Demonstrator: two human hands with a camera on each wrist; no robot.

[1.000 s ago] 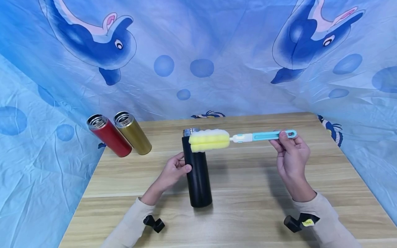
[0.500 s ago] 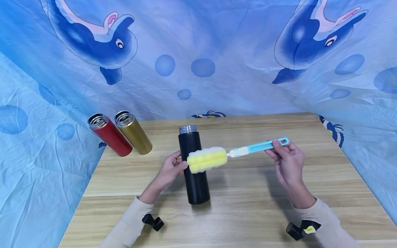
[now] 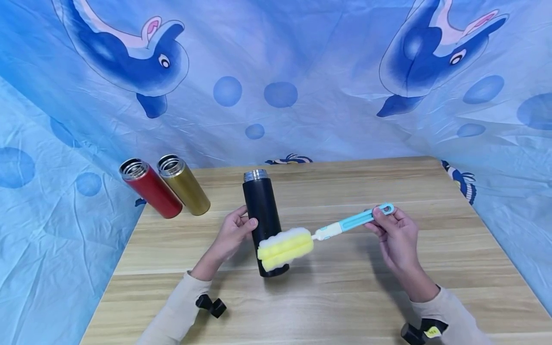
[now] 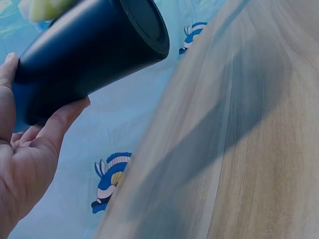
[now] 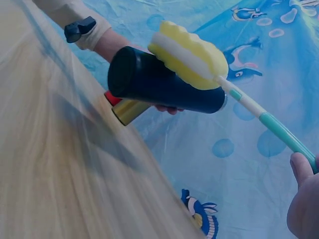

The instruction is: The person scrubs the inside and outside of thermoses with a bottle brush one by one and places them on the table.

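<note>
The left hand (image 3: pixel 233 230) gripped the black flask (image 3: pixel 263 215) just above the desk (image 3: pixel 345 297) while the right hand (image 3: pixel 394 235) pinched the sponge brush (image 3: pixel 286 247) against its lower side, the inside apparently not yet scrubbed.

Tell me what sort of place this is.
Probably a makeshift staged setup rather than a real kitchen: a wooden table is draped round with a blue dolphin-print sheet, there is no sink, and on it stand only three open flasks, black, red and gold.
</note>
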